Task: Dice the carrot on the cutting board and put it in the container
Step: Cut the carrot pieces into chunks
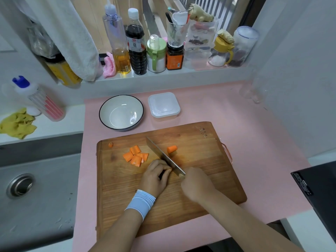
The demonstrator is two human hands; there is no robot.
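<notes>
Carrot chunks (135,156) lay on the cutting board (200,179), left of the knife (161,154) your right hand (195,184) gripped. Your left hand (155,177) curled beside the blade, its hold hidden. You were mid-dicing, I judge; next called for finer cuts, then the container (164,106).

Soft, fairly bright daylight enters through the window (160,19) beyond the fingers (164,169). Glare glints in the bowl (118,113). The right hand (196,184) is slightly blurred, and the picture's edges bow with wide-angle distortion.
</notes>
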